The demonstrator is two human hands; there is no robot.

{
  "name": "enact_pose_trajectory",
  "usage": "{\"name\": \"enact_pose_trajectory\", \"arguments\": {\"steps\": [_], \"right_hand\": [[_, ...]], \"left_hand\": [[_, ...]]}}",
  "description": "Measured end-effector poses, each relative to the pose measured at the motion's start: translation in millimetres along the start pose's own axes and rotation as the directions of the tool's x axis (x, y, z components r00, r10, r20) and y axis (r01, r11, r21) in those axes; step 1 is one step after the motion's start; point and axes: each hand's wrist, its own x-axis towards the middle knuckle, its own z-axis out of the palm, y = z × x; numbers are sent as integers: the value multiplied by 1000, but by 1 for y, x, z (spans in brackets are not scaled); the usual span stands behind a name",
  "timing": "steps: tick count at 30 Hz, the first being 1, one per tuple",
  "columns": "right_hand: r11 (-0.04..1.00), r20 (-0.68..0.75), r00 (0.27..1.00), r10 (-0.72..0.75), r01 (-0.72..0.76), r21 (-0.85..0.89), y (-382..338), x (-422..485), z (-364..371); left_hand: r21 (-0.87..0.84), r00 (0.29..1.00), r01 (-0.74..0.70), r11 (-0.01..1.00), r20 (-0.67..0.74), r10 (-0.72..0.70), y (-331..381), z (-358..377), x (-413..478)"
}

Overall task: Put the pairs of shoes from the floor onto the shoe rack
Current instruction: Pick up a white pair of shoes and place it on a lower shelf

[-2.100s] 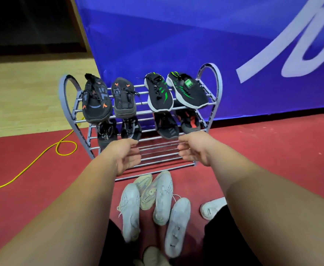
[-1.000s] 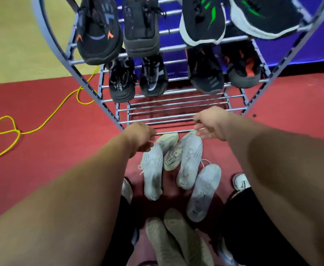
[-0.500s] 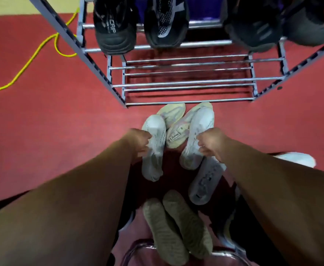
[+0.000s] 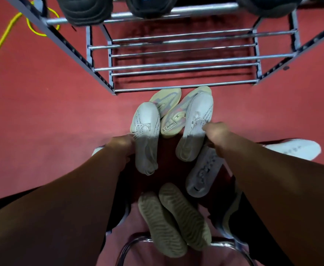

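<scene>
A red carpeted floor (image 4: 42,116) is spread right across the view. At the top, a grey metal shoe rack with chrome rails (image 4: 176,63) is stood on it, and black rounded shoe toes (image 4: 86,10) are propped on its upper tier, cut off by the frame edge.

Down on the floor, just in front of the rack's lowest rail, the pale shoes are bunched together. A pair of olive-beige shoes (image 4: 172,217) is turned soles up nearest the camera, over a curved chrome tube (image 4: 130,244). A white sole-up shoe (image 4: 205,169) is laid beside them, and a white shoe (image 4: 291,148) is parked well off to the right.

And here the action is found: a left white knit lace-up shoe (image 4: 147,150) is taken at its side by the left grip (image 4: 121,144), fingers curled in against the laces. A right white knit lace-up shoe (image 4: 197,116) is clasped by the right grip (image 4: 215,133), thumb laid over its top. Whether either shoe is off the floor cannot be told.

Between them, two cream shoes with grey and pink stripes (image 4: 168,120) are tipped on their sides. A thin yellow cable (image 4: 1,41) is looped at the top left.
</scene>
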Motion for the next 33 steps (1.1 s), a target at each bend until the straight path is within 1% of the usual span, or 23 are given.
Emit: {"name": "enact_pose_trajectory", "arguments": {"steps": [3, 5, 6, 8, 10, 13, 15, 16, 19, 23, 25, 27, 29, 31, 33], "right_hand": [[998, -30, 998, -58, 58, 7, -5, 4, -7], [996, -13, 997, -75, 76, 41, -12, 9, -12], [995, -8, 998, -64, 65, 73, -15, 11, -13], [993, 10, 1000, 8, -9, 120, -17, 11, -11], [990, 78, 996, 53, -63, 127, -13, 10, -5], [977, 195, 979, 60, -97, 189, -1, 7, 4], [978, 206, 977, 60, -99, 183, 5, 10, 7], [978, 203, 977, 65, -103, 184, 6, 11, 8], [982, 181, 979, 97, -124, 145, 10, 12, 11], [978, 151, 984, 94, -120, 168, 14, 14, 11], [976, 142, 985, 100, -125, 180, 11, 17, 7], [987, 62, 995, 76, -83, 135, 6, 18, 3], [994, -40, 999, 16, -12, 105, 1, 15, 0], [980, -87, 995, -55, 70, 184, -7, 13, 1], [972, -104, 993, -58, 80, 220, -20, 14, 2]], "left_hand": [[26, 996, 52, 998, -69, -50, -3, 2, 6], [8, 994, 98, 995, -45, -98, -8, 2, 8], [15, 993, 118, 993, -14, -117, -9, 3, 9], [55, 986, 155, 986, 51, -157, -9, 6, 8], [89, 976, 188, 978, 97, -197, -11, 12, 11], [129, 969, 211, 969, 100, -224, -10, 19, 10], [131, 962, 239, 962, 103, -253, -13, 22, 12], [120, 966, 222, 968, 108, -235, -15, 23, 15], [75, 983, 125, 989, 123, -134, -17, 27, 20], [17, 985, 71, 997, 157, -73, -18, 31, 20], [-10, 989, 40, 999, 146, -38, -19, 32, 21], [9, 992, 39, 999, 116, -40, -20, 32, 22], [65, 993, 71, 995, 88, -76, -19, 32, 23], [74, 986, 120, 990, 108, -128, -17, 33, 20], [19, 977, 152, 988, 151, -153, -16, 36, 17]]}}
